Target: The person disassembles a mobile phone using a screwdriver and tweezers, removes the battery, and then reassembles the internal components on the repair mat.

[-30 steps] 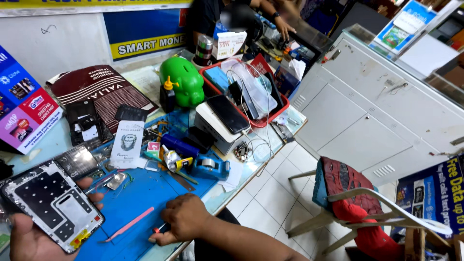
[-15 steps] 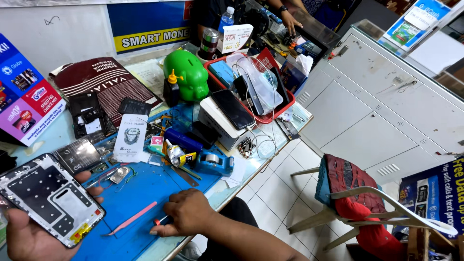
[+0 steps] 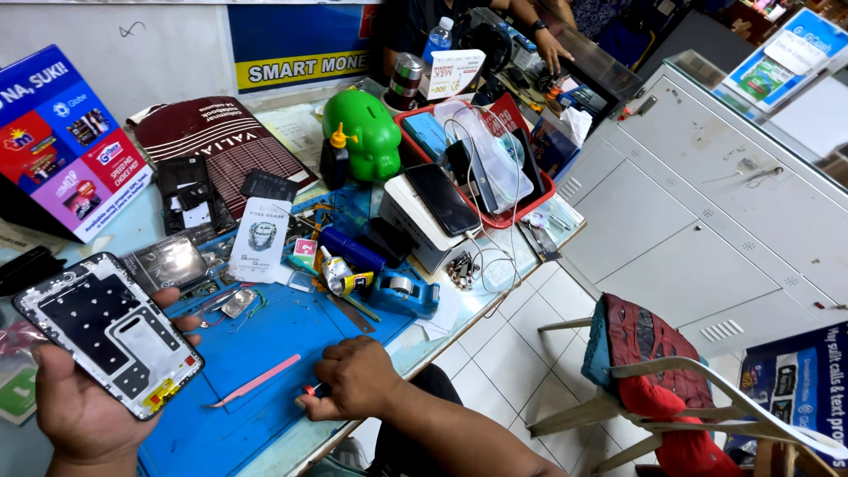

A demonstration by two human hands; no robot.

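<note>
Head view: opened phone point(image 3: 109, 333) with its back off, gripped in left hand point(image 3: 79, 406), raised just above blue mat point(image 3: 265, 353). Right hand point(image 3: 353, 380) down on mat, closed on small red-tipped tool point(image 3: 311, 389). Pink tweezers point(image 3: 254, 382) just beside, left of right hand.

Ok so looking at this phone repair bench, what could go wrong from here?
1. The left hand holds the opened phone out past the blue mat; a slip could drop it.
2. The right hand grips a small red-handled tool near the table edge, where it might roll off.
3. Loose parts and a pink pry tool lie scattered on the mat and could be knocked away.
</note>
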